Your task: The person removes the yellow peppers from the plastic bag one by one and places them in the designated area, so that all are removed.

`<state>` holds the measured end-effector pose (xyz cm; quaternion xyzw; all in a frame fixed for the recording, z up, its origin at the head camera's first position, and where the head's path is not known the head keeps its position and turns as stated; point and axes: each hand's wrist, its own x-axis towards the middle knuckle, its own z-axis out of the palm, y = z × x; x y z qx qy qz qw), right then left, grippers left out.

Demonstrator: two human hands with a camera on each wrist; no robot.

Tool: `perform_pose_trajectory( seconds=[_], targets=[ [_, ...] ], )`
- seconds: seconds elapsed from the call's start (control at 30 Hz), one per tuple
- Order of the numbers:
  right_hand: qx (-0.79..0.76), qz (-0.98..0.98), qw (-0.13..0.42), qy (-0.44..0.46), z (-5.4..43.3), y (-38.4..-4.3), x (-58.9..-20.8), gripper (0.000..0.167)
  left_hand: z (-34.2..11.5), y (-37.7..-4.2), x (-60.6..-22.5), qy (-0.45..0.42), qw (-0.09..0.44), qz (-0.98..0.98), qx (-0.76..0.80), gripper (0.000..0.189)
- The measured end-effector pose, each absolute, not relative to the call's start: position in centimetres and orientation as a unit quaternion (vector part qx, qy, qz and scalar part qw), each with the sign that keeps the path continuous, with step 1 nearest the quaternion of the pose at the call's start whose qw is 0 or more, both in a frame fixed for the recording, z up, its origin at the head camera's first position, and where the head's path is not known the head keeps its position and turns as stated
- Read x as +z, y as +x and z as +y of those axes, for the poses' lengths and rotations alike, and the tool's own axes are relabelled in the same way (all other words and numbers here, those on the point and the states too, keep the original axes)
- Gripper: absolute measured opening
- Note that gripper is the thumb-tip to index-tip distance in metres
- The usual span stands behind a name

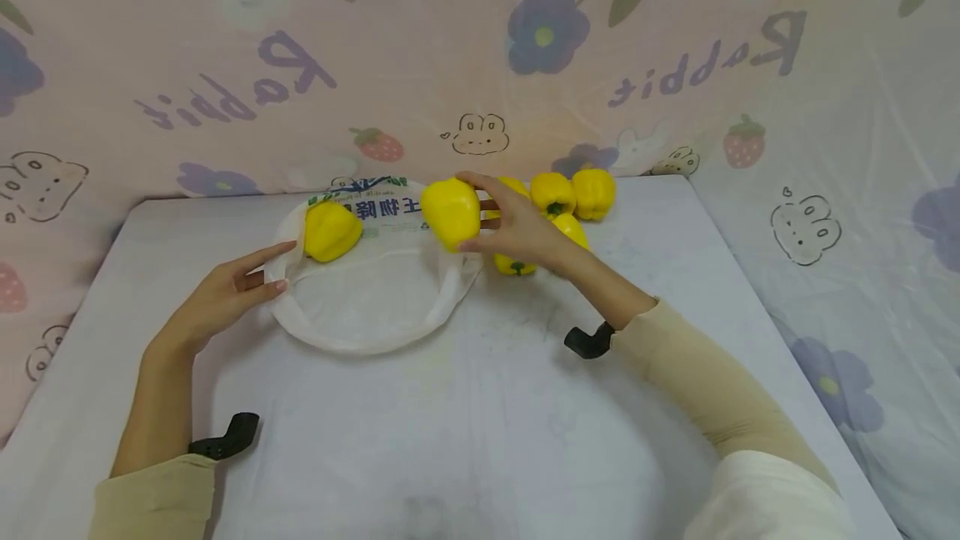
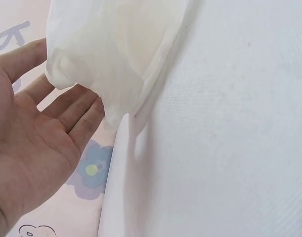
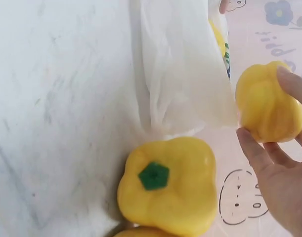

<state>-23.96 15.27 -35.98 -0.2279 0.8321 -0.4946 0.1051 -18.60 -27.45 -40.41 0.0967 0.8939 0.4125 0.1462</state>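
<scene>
A white plastic bag (image 1: pixel 358 347) with printed lettering stands on the table, its mouth spread in a wide ring. My left hand (image 1: pixel 217 300) grips the rim at its left side; in the left wrist view the fingers lie against the bag's edge (image 2: pixel 106 54). One yellow bell pepper (image 1: pixel 332 233) sits inside at the left. My right hand (image 1: pixel 528 227) holds another yellow bell pepper (image 1: pixel 450 211) raised by the right side of the mouth, thumb and fingers around it. Close by in the right wrist view is a loose bell pepper (image 3: pixel 190 192) with a green stem.
Several more yellow bell peppers (image 1: pixel 594 194) lie in a cluster at the back, right of the bag. The white table (image 1: pixel 450 448) ends at a printed fabric backdrop (image 1: pixel 420 48). Black mounts (image 1: pixel 232 436) stick out from both wrists.
</scene>
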Motion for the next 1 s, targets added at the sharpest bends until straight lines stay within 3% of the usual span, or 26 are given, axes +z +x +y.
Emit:
perform_pose_trajectory(
  seconds=[1.0],
  targets=[
    [-0.472,0.864,0.068,-0.160,25.1,-23.8,-34.8,0.090,-27.1,-18.5,-40.0,0.070,0.160,0.903,0.392,0.066]
  ],
)
